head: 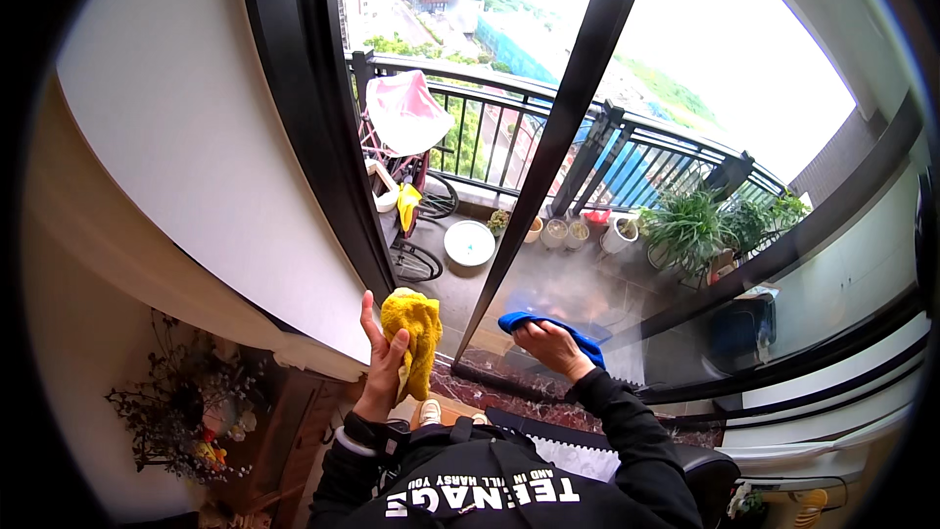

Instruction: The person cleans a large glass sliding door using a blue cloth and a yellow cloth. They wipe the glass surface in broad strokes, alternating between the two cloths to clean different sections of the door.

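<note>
A bunched yellow towel cloth (420,316) is in my left hand (380,376), with the thumb pressed over its front. My right hand (552,347) grips a folded blue cloth (517,320) in front of a sliding door's glass pane (587,283). Whether the blue cloth touches the glass is hard to tell. Whitish haze shows on the pane above that hand. The dark upright door frame (549,143) stands between my two hands, and to its left the doorway stands open to a balcony.
Outside are a pink-topped stroller (407,117), a round white basin (470,243), potted plants (687,231) and a black railing (492,92). A red marble sill (470,386) runs below. A wooden cabinet (283,448) with dried flowers (183,411) stands left; a black seat (709,466) is at right.
</note>
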The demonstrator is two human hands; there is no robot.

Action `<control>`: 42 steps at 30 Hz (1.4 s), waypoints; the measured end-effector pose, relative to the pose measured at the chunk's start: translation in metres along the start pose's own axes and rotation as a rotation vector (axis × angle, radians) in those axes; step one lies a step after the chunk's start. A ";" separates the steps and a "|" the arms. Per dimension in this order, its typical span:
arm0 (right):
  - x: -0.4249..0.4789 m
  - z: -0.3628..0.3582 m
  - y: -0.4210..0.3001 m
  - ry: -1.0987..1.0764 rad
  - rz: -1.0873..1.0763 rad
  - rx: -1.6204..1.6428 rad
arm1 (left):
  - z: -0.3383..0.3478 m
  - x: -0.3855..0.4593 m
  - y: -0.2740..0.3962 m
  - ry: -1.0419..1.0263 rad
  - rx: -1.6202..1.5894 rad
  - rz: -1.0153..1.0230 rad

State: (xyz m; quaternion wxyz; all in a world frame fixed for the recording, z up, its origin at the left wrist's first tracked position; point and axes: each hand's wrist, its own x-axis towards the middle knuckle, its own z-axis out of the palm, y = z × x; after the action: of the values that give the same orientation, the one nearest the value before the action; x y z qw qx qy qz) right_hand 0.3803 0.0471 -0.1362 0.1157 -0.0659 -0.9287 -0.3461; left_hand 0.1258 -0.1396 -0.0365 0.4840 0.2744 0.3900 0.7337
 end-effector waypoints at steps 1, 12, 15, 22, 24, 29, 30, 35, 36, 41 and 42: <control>0.005 -0.013 0.007 0.041 -0.023 -0.057 | 0.002 0.002 0.002 0.005 0.042 0.022; 0.037 -0.015 0.001 0.003 0.193 -0.102 | 0.042 0.095 0.035 -0.027 0.869 0.642; 0.010 0.010 -0.015 -0.012 -0.007 0.002 | 0.065 0.109 0.051 -0.097 1.038 0.845; 0.053 -0.074 0.049 0.260 0.406 0.012 | 0.094 0.126 0.059 -0.193 1.085 0.723; 0.062 -0.078 0.049 0.387 0.547 -0.018 | 0.102 0.137 0.058 -0.194 1.010 0.712; 0.029 0.001 -0.013 -0.020 0.217 0.104 | 0.116 0.160 0.047 -0.233 1.196 0.747; 0.017 0.007 -0.016 -0.002 0.149 0.067 | 0.112 0.164 0.045 -0.251 1.240 0.776; -0.006 -0.023 0.016 -0.024 0.246 0.092 | 0.112 0.166 0.035 -0.280 1.071 0.688; 0.002 -0.046 0.038 0.009 0.321 0.111 | 0.110 0.165 0.035 -0.277 1.050 0.692; 0.005 -0.066 0.048 0.440 0.716 -0.088 | 0.113 0.168 0.029 -0.266 1.023 0.750; -0.002 -0.048 0.033 0.060 0.684 0.176 | 0.119 0.166 0.029 -0.269 1.001 0.700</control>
State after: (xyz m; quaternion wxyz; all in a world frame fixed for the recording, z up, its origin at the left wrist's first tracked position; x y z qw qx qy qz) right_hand 0.3966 0.0398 -0.0805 0.2575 -0.3525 -0.8754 -0.2075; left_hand 0.1408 0.0432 0.0566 0.0727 0.6694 0.5091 0.5362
